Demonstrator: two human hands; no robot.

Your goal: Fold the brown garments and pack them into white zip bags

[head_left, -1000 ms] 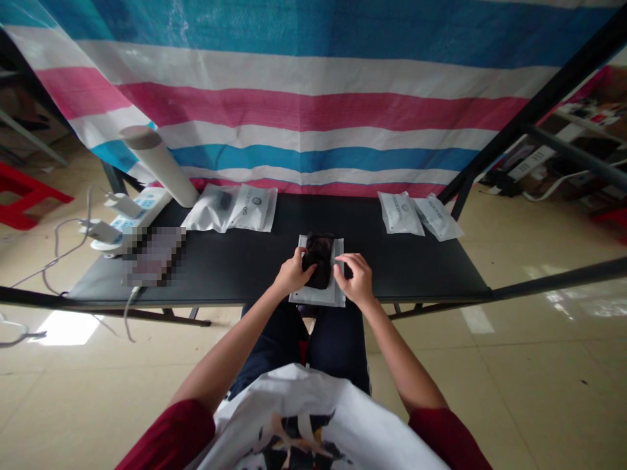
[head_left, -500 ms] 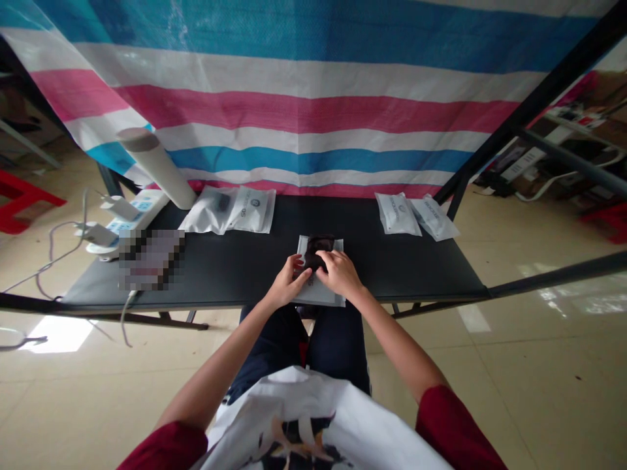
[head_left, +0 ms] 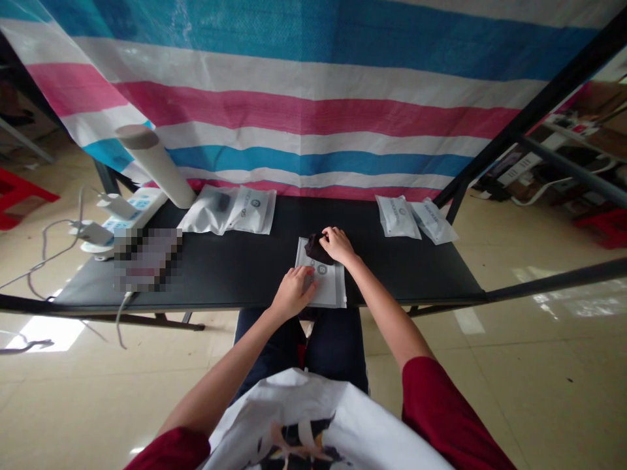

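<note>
A translucent white zip bag with grey print lies flat near the front edge of the black table, in front of my body. Over its far end sits a bunched dark brown cloth, soft-looking; its exact kind I cannot tell. My right hand pinches the right side of this cloth with its fingertips. On the left edge of the bag rests my left hand, palm down, its fingers stretched over the print and holding nothing.
Two filled white bags lie at the back left, and two more at the back right. A tall bottle, a power strip with chargers and a blurred phone occupy the table's left end. Behind hangs a striped sheet.
My right hand has moved up and away from me with the cloth, which is now more bunched. My left hand has slid down onto the bag, and more print shows.
</note>
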